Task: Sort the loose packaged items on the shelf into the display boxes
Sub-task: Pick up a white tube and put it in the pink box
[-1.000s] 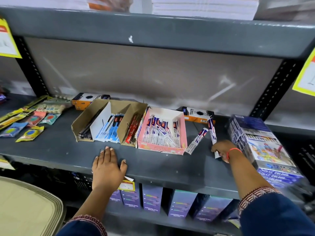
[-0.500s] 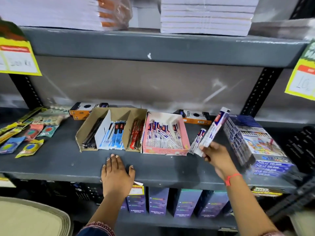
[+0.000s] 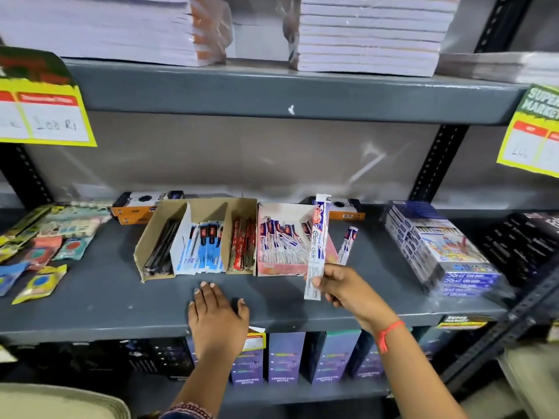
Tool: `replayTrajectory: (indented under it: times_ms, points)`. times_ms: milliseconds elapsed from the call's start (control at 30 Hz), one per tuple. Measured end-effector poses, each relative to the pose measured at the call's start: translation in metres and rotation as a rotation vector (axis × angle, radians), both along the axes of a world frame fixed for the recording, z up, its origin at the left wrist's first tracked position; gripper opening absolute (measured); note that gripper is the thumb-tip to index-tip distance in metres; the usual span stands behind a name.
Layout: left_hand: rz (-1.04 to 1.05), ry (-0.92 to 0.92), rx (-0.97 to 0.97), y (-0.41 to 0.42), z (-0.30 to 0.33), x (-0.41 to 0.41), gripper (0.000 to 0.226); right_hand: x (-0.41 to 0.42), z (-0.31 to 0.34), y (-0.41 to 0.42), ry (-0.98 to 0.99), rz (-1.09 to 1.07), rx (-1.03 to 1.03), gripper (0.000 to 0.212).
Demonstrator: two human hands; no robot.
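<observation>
My right hand grips a long white-and-blue packaged pen by its lower end, held upright in front of the pink display box. That box holds several like packets. Another loose packet lies on the grey shelf just right of the pink box. A brown cardboard display box to the left has compartments with black, blue and red packets. My left hand rests flat on the shelf's front edge, fingers spread, holding nothing.
Loose colourful sachets lie at the shelf's left end. Orange-and-black boxes sit behind the display boxes. A wrapped stack of colour boxes stands at the right. Notebook stacks fill the shelf above; purple boxes stand below.
My right hand picked a packet up from the shelf at the right and carried it left, tilting it upright in front of the pink box. The left hand stayed flat.
</observation>
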State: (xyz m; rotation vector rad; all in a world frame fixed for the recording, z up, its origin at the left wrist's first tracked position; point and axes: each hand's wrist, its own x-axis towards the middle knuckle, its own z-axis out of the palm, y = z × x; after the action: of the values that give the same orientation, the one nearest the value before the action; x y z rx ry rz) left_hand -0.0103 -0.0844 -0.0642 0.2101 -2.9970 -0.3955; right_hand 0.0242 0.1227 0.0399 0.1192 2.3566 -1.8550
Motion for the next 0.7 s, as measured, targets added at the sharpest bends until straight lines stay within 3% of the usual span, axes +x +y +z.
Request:
replayTrajectory:
  times_ms: [267,433,633,700]
  points:
    - [0.003,-0.041,-0.004,0.001,0.003,0.000,0.070,-0.015,0.002,-0.009,-0.050,-0.015,0.071,0.017]
    - [-0.020,-0.096,0.027,0.013,0.010,-0.004,0.072,-0.047,0.009,-0.010,-0.002,-0.154,0.102,0.016]
    - [-0.024,-0.061,0.069,0.039,0.008,-0.008,0.072,-0.098,0.001,-0.007,0.045,-0.244,0.312,0.021]
    - [-0.011,-0.029,0.051,0.040,0.003,-0.009,0.073,-0.107,-0.005,-0.005,0.041,-0.242,0.458,0.034]
